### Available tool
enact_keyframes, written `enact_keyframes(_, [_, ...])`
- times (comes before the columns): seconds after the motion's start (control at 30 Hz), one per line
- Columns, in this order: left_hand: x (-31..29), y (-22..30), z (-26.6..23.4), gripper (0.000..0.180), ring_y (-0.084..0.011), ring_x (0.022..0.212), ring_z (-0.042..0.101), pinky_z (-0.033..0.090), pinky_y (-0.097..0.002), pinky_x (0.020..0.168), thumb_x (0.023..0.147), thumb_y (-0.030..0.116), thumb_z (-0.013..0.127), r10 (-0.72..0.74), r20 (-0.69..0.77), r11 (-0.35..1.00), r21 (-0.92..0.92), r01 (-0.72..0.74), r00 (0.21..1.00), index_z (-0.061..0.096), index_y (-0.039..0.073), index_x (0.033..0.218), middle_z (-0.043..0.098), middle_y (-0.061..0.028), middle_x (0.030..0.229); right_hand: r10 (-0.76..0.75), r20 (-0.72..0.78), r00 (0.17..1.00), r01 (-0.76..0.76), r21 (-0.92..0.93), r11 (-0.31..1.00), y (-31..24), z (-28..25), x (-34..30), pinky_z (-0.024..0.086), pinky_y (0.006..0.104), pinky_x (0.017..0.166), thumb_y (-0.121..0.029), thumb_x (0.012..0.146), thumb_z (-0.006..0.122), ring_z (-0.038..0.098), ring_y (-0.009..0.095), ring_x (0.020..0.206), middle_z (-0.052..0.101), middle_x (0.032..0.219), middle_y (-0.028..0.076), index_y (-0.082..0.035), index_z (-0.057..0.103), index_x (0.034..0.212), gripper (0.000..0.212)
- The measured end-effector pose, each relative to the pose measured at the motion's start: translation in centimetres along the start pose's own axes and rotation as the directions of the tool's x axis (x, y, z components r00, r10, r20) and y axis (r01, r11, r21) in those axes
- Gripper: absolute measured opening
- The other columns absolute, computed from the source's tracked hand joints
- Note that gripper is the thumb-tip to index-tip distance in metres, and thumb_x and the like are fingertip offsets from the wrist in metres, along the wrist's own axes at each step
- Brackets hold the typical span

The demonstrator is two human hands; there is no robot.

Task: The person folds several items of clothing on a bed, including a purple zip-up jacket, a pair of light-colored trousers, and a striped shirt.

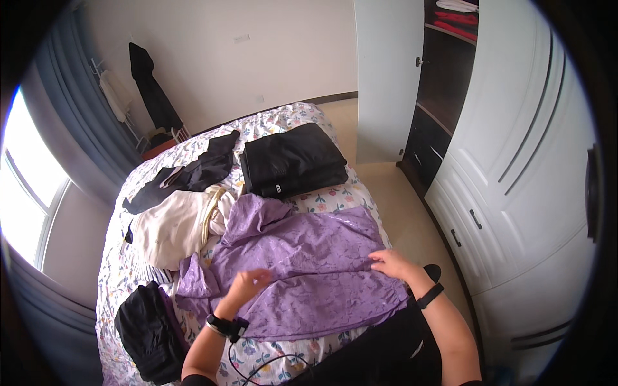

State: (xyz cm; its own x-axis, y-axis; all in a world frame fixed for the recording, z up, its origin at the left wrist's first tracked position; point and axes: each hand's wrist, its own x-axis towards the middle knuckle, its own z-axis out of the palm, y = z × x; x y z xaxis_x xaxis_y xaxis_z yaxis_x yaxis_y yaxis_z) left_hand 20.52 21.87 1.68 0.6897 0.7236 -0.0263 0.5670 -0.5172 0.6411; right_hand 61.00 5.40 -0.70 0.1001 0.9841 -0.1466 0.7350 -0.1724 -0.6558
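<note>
Head view: your left hand (248,283) and right hand (391,262) press flat, grip released, on the purple garment (302,270); its slippery fabric may bunch toward the bed (335,199) edge.

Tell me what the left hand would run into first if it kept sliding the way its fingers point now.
The left hand lies on the purple garment, fingers aimed toward the right hand. It would likely cross more purple fabric, then meet that hand, though the exact line is hard to judge.
</note>
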Motion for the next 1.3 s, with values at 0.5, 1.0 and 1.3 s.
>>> enact_keyframes(0.5, [15.9, -6.2, -7.3, 0.043, -0.0235, 0.060, 0.066, 0.050, -0.0334, 0.048, 0.077, 0.007, 0.067, -0.318, -0.417, 0.945, -0.217, 0.246, 0.851, 0.051, 0.001, 0.117, 0.064, -0.0171, 0.095, -0.002, -0.503, 0.864, -0.090, -0.158, 0.983, -0.2, -0.8, 15.2, 0.049, 0.0440, 0.078, -0.009, 0.080, 0.059, 0.061, 0.035, 0.092, 0.062, 0.103, 0.016, -0.005, 0.054, 0.103, 0.024])
enact_keyframes(1.0, [11.4, -6.4, -11.1, 0.011, -0.0169, 0.057, 0.063, 0.044, -0.0245, 0.047, 0.094, 0.013, 0.051, -0.364, -0.437, 0.683, -0.725, -0.083, 0.822, 0.053, 0.003, 0.093, 0.059, -0.0063, 0.069, 0.140, -0.572, 0.808, -0.285, -0.172, 0.943, 1.7, -3.7, 16.5, 0.052, 0.0393, 0.066, -0.013, 0.079, 0.060, 0.066, 0.026, 0.077, 0.067, 0.081, 0.011, -0.010, 0.066, 0.078, 0.006])
enact_keyframes(1.3, [-0.6, 3.2, -12.5, 0.006, -0.0152, 0.085, 0.064, 0.049, -0.0261, 0.075, 0.088, 0.002, 0.058, -0.235, -0.544, 0.857, -0.508, -0.093, 0.805, 0.062, 0.005, 0.084, 0.061, -0.0021, 0.078, -0.123, -0.580, 0.806, 0.147, -0.005, 0.989, -0.4, -4.1, 9.9, 0.046, 0.0398, 0.062, -0.007, 0.075, 0.065, 0.061, 0.031, 0.070, 0.061, 0.076, 0.015, -0.002, 0.058, 0.081, 0.010])
